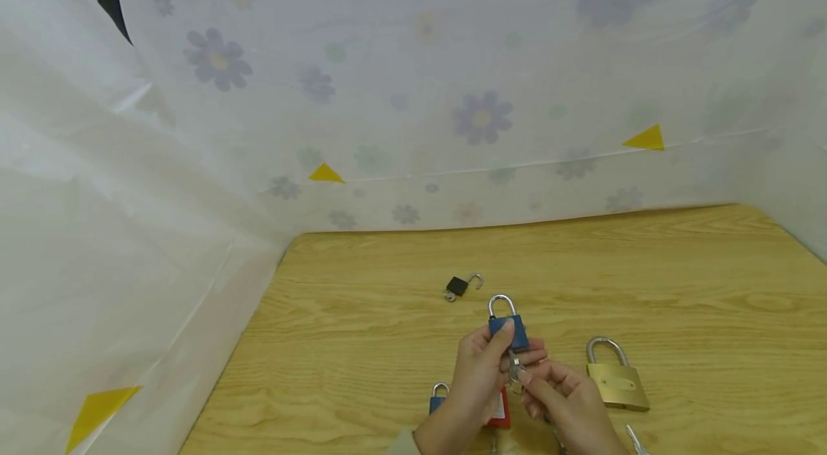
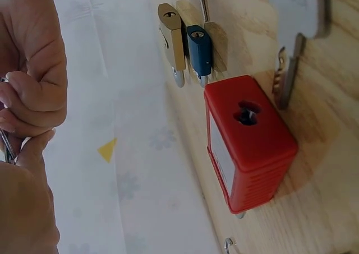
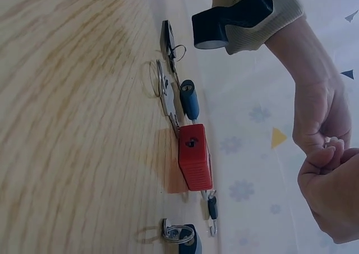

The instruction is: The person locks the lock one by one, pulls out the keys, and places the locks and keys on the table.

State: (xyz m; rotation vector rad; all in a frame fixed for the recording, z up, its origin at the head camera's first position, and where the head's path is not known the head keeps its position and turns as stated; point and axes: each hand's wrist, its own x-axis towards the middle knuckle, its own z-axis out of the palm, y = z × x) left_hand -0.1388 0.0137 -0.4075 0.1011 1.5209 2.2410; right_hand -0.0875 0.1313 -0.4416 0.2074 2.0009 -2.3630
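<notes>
A blue padlock [image 1: 509,333] is gripped above the table by my left hand [image 1: 474,376], the thumb lying across its front. Its shackle points up and away; whether both legs are seated I cannot tell. From its lower edge sticks a silver key [image 1: 515,360] with a ring. My right hand [image 1: 562,394] pinches the key's head. Under the hands stands a red padlock [image 1: 502,413], partly covered by the left wrist. Another blue padlock [image 1: 437,404] lies left of that wrist. To the right of my right hand is a large brass padlock [image 1: 618,385].
Farther back lies a small black padlock [image 1: 456,287] with its shackle swung out and a key at its base. A loose key [image 1: 634,438] is near the front edge, and another key [image 2: 291,29] shows close up. White flowered sheeting [image 1: 413,103] surrounds the wooden table [image 1: 336,326].
</notes>
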